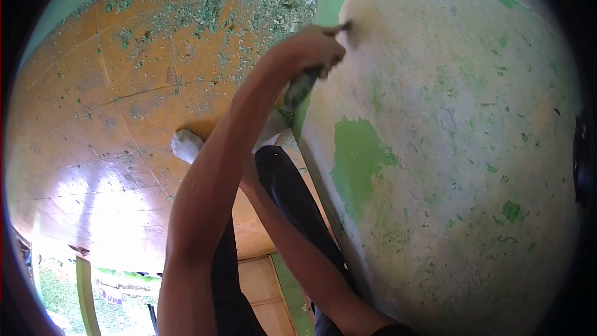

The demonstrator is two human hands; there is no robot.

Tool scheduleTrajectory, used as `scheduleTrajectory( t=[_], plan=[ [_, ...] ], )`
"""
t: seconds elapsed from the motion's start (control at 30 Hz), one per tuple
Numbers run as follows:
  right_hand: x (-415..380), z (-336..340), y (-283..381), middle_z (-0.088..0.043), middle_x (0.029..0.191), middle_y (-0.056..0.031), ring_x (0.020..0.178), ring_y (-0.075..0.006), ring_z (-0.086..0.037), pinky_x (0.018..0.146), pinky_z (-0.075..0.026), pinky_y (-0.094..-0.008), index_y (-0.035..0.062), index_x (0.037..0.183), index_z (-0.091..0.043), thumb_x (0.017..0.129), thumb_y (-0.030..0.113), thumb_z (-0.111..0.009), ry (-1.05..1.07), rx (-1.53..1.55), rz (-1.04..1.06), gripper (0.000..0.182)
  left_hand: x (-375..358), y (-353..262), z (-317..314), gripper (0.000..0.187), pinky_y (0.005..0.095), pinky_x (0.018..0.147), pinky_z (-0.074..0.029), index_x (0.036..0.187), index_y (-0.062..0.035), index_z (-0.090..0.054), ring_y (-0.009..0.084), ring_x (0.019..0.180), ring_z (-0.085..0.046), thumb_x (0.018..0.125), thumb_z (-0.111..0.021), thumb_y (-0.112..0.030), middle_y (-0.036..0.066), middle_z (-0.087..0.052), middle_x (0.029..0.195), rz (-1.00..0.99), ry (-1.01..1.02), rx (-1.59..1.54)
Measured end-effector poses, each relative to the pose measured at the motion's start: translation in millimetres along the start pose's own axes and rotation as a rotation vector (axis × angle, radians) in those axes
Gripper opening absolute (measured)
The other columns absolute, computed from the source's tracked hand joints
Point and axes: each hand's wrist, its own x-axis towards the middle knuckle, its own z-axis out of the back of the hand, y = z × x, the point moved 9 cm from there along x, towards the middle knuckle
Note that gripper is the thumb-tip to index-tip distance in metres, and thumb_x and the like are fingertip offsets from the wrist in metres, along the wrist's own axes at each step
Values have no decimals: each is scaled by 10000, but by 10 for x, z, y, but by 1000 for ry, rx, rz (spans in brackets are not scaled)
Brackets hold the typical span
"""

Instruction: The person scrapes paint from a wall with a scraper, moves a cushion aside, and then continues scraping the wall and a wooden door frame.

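My left hand (316,50) is closed around a scraper-like hand tool (301,89), blurred by motion. The dark, dusty end of the tool sticks out below the fist. A thin dark tip (346,25) beyond the knuckles is at the wall (435,118), beside the border of the green paint. My right forearm (298,242) crosses beneath the left one, and the right hand is hidden behind it. Bare pale surface covers most of the wall, with a large green paint patch (359,162) and scattered green flecks.
Orange floor tiles (81,112) lie to the left. Green paint flakes (193,0) are heaped along the top and scattered lower down. My light-coloured foot (186,145) and dark trouser leg (280,180) are close to the wall's base. A bright opening (118,298) shows at lower left.
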Motion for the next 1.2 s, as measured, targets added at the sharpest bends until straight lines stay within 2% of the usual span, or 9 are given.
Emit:
scheduleTrajectory(
  t=[0.1,0.23,0.3,0.4,0.57,0.63,0.77,0.83,1.2],
  plan=[
    [136,-258,-298,-641,1046,-237,996,-400,-619,841,-468,-426,-8,1136,-543,877,317,-604,2,444,-79,420,8,69,56,435,224,427,-407,1238,9,-508,65,492,-440,816,-579,-72,9,-497,683,73,15,-16],
    [106,-187,-35,-634,1053,-243,1010,-401,-608,851,-466,-403,-23,1153,-536,871,304,-618,-47,132,-117,439,300,242,103,450,234,428,-424,1234,10,-513,87,478,-441,804,-608,-81,34,-519,708,120,194,-169],
    [118,-190,-51,-611,1100,-239,1043,-393,-590,872,-459,-396,-12,1189,-513,870,316,-619,-44,217,-31,469,61,181,-38,509,264,429,-437,1298,-41,-504,95,485,-444,801,-610,-64,31,-504,715,50,-16,-151],
    [158,-151,-203,-577,1172,-233,1094,-381,-562,903,-448,-386,5,1243,-479,868,333,-621,-80,355,63,518,-116,335,-177,546,285,442,-458,1337,-61,-484,109,493,-458,806,-608,-88,50,-515,734,0,-75,-254],
    [157,-18,-252,-531,1267,-225,1162,-365,-525,944,-434,-372,28,1315,-433,866,357,-624,-105,529,209,588,238,1079,200,390,313,457,-495,1149,14,-554,163,495,-475,771,-589,-75,65,-493,717,96,-206,-328],
    [160,-118,-342,-476,1346,-190,1235,-343,-465,989,-398,-382,59,1357,-394,872,383,-612,142,114,59,623,138,969,133,250,309,469,-498,1017,-3,-545,161,491,-486,777,-580,-63,53,-476,721,60,-183,-352],
    [265,-413,-869,-464,1365,-189,1258,-353,-443,1010,-378,-394,65,1363,-394,875,393,-602,136,150,18,625,-356,879,-345,398,287,505,-497,1234,-42,-516,125,540,-504,841,-560,-85,37,-502,755,167,18,-252],
    [272,-357,-839,-522,976,-19,951,-133,-523,852,-444,-325,82,1170,-465,955,171,-543,72,140,180,245,-525,730,-420,438,288,495,-490,1273,-42,-513,123,538,-508,840,-563,-78,36,-511,752,140,31,-213],
    [259,-246,-563,-549,1161,-134,1102,-285,-523,945,-412,-386,61,1304,-422,914,316,-575,21,248,231,491,-237,555,-45,431,318,424,-476,1196,59,-589,157,479,-551,785,-562,-68,121,-588,736,39,-89,-52]
  ],
)
